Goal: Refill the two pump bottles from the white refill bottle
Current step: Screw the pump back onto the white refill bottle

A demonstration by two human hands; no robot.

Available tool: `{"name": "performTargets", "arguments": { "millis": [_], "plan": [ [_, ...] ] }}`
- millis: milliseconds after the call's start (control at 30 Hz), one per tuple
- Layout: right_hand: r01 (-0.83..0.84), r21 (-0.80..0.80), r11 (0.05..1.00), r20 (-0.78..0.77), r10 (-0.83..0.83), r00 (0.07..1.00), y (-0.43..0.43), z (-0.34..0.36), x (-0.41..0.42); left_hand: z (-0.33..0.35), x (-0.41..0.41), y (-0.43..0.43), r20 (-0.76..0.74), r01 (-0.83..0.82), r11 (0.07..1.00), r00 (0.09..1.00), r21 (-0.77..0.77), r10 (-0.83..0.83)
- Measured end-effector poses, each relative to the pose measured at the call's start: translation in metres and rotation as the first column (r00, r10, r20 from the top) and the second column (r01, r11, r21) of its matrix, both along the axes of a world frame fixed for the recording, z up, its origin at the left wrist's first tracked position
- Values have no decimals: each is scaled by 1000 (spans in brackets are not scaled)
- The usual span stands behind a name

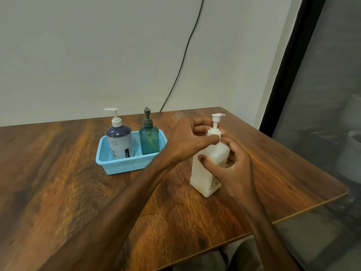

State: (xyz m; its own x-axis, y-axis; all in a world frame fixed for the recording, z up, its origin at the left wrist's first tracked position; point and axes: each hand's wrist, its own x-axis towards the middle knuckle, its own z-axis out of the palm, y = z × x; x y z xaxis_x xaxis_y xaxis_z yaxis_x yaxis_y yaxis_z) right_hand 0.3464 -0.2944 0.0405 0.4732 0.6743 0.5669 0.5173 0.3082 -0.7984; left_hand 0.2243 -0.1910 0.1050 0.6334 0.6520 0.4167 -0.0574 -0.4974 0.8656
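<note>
The white refill bottle [203, 173] stands upright on the wooden table [78, 182], right of centre, with a white pump head on top. My left hand [189, 137] pinches the collar of that pump. My right hand [234, 163] wraps the bottle's body from the right side. To the left, a blue basket [125, 165] holds two upright pump bottles: a grey and dark purple one [120, 141] with a white pump, and a green translucent one [149, 139] with a dark grey pump.
A black cable [183, 55] runs down the pale wall to the table's back edge. The table's right edge and rounded corner lie close to the refill bottle. A dark-framed glass panel [322, 94] stands at the right.
</note>
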Motion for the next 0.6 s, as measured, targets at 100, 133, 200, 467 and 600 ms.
{"name": "performTargets", "arguments": {
  "millis": [100, 133, 200, 467, 600],
  "plan": [
    [5, -4, 1000, 1, -5, 1000, 1, 0, 0, -2, 3, -6, -22, -9, 1000, 1000, 7, 9],
    [4, -8, 1000, -3, -4, 1000, 1, -1, 0, -1, 2, -5, -58, -20, 999, 998, 34, 22],
    [7, -12, 1000, -1, -7, 1000, 0, 0, -1, 4, -3, -2, -145, -16, 994, 989, 104, 31],
    [-29, 3, 1000, -29, 29, 999, 1, -1, 1, 9, -3, -4, -50, -177, 970, 981, 168, 187],
    [-11, 5, 1000, -11, 11, 1000, 2, -4, 2, 8, 1, -10, 37, -306, 943, 952, 130, 303]
  ]
}}
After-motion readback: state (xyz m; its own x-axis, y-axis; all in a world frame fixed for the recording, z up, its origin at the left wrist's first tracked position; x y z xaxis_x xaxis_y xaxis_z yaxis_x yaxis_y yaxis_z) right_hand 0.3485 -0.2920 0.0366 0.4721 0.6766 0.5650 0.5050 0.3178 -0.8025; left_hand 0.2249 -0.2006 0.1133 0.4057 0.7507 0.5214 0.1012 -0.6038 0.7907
